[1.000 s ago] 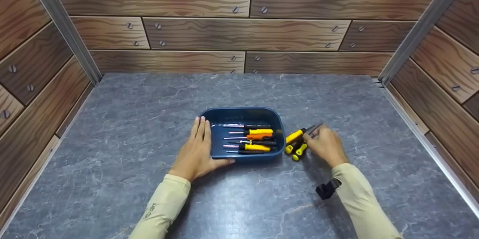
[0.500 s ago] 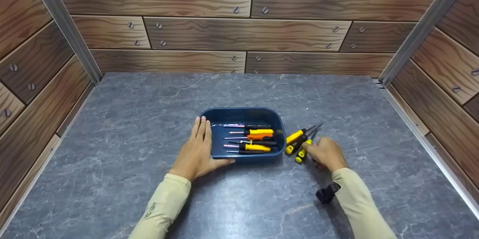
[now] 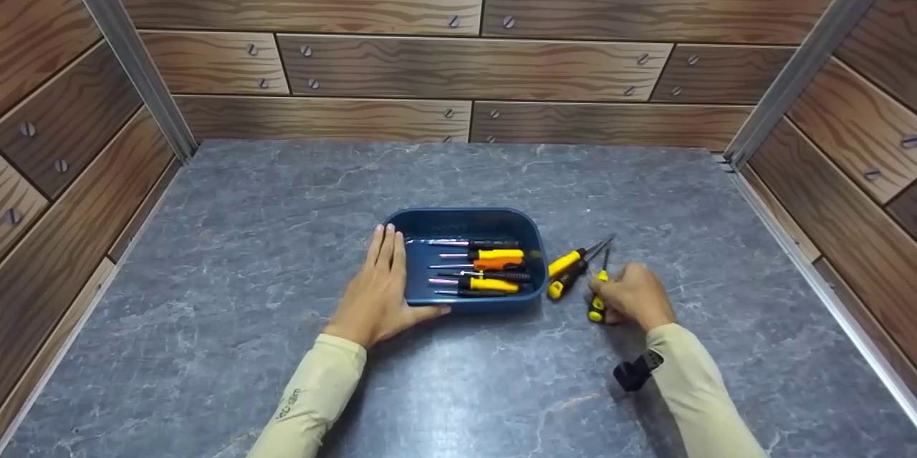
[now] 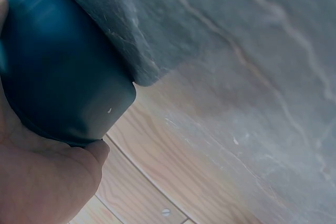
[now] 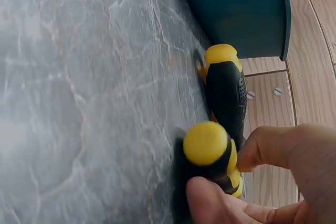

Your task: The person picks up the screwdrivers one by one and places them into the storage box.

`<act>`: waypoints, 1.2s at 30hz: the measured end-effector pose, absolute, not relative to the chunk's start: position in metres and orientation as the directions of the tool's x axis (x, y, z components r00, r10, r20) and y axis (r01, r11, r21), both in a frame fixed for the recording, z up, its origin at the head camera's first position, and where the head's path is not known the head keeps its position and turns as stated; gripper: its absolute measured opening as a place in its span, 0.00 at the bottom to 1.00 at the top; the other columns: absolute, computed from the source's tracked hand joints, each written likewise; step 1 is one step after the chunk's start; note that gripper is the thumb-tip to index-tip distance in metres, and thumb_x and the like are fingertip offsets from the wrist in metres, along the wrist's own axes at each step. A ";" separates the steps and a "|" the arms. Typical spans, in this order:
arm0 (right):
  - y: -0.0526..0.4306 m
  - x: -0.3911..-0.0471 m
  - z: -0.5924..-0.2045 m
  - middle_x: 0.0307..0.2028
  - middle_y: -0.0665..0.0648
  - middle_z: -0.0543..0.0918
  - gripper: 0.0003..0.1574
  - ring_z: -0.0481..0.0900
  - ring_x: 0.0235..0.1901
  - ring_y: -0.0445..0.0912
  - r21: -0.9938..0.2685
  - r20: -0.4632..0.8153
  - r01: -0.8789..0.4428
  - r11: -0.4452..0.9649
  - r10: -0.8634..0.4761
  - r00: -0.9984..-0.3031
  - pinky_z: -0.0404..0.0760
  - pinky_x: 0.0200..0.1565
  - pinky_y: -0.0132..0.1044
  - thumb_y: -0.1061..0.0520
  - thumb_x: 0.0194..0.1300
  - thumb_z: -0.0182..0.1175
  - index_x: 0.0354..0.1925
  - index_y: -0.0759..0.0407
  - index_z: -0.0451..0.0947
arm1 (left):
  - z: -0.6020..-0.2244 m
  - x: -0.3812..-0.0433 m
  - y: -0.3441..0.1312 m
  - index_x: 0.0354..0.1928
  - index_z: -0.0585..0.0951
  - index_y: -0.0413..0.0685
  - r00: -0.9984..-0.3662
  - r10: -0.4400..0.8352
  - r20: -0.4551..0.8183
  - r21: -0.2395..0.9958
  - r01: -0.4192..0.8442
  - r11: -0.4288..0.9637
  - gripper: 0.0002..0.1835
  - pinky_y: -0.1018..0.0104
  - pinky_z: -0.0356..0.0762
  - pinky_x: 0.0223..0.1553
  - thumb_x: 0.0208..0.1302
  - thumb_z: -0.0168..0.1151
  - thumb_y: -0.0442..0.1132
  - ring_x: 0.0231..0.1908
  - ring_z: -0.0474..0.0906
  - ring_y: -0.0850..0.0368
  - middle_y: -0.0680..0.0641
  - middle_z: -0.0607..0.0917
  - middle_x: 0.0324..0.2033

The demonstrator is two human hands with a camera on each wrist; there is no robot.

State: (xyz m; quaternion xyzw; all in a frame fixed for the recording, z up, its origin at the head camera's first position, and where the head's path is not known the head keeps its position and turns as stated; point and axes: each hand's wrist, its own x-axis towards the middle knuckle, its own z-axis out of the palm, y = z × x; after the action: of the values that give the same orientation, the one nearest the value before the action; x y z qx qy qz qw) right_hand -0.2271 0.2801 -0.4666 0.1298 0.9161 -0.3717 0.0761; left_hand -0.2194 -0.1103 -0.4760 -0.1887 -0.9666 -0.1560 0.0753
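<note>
A dark blue bin (image 3: 473,306) stands mid-table with several screwdrivers (image 3: 494,285) lying side by side in it, handles to the right. My left hand (image 3: 376,289) lies along the bin's left end, fingers straight on the wall and thumb along the front; the left wrist view shows the thumb (image 4: 97,150) at the rim. To the right of the bin, my right hand (image 3: 634,297) pinches a black and yellow screwdriver (image 3: 596,307) by its handle, its shaft pointing away. In the right wrist view its round yellow handle end (image 5: 206,143) sits between thumb and finger.
Between bin and right hand lie a yellow-handled screwdriver (image 3: 566,261) and a black and yellow one (image 3: 562,282), shafts pointing up-right. Wood-patterned walls (image 3: 372,64) enclose the grey marbled table (image 3: 286,193) at the back and both sides.
My right hand drops from the shafts to the black and yellow screwdriver's handle, then draws it rightward, away from the other two. The left hand and the bin stay put.
</note>
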 end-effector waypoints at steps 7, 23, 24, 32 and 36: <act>0.294 -0.226 -0.464 0.16 0.49 0.78 0.20 0.78 0.15 0.40 -0.681 -0.223 0.287 0.674 0.182 -0.958 0.79 0.22 0.32 0.49 0.64 0.66 0.22 0.59 0.75 | -0.476 -0.220 -0.111 0.76 0.51 0.27 -0.912 0.345 0.221 0.282 0.398 0.873 0.72 0.48 0.55 0.73 0.48 0.62 0.80 0.77 0.42 0.35 0.28 0.49 0.76; 0.250 -0.243 -0.416 0.36 0.63 0.87 0.15 0.79 0.31 0.37 -0.798 0.177 -0.061 0.600 0.136 -0.975 0.78 0.34 0.23 0.61 0.62 0.67 0.42 0.74 0.83 | -0.475 -0.220 -0.111 0.77 0.50 0.27 -0.917 0.342 0.206 0.288 0.390 0.874 0.73 0.48 0.55 0.73 0.49 0.61 0.81 0.77 0.40 0.35 0.28 0.48 0.77; 0.243 -0.246 -0.415 0.37 0.65 0.87 0.14 0.81 0.32 0.38 -0.798 0.211 -0.103 0.594 0.114 -0.971 0.78 0.36 0.23 0.63 0.62 0.68 0.42 0.74 0.83 | -0.475 -0.220 -0.111 0.77 0.50 0.27 -0.916 0.342 0.209 0.287 0.392 0.874 0.73 0.48 0.55 0.73 0.49 0.61 0.81 0.77 0.41 0.35 0.28 0.48 0.77; 0.193 -0.259 -0.414 0.36 0.62 0.88 0.11 0.84 0.35 0.49 -0.691 0.345 -0.371 0.620 -0.168 -0.923 0.82 0.39 0.32 0.67 0.60 0.68 0.43 0.70 0.85 | -0.477 -0.221 -0.111 0.76 0.51 0.26 -0.909 0.345 0.232 0.283 0.403 0.871 0.73 0.49 0.54 0.74 0.48 0.62 0.81 0.77 0.42 0.35 0.28 0.49 0.76; 0.175 -0.261 -0.421 0.38 0.61 0.88 0.11 0.84 0.36 0.51 -0.568 0.322 -0.472 0.674 -0.346 -0.882 0.84 0.43 0.44 0.65 0.61 0.68 0.43 0.68 0.85 | -0.477 -0.221 -0.111 0.76 0.51 0.26 -0.906 0.349 0.239 0.286 0.409 0.867 0.72 0.49 0.55 0.73 0.49 0.62 0.80 0.77 0.42 0.35 0.28 0.50 0.76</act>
State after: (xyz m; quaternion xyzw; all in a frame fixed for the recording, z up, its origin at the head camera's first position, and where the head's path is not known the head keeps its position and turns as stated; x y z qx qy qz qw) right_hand -0.2612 0.1753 -0.4208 -0.2245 0.9101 -0.3352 -0.0941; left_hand -0.2206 -0.1106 -0.4771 -0.1968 -0.9619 -0.1669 0.0900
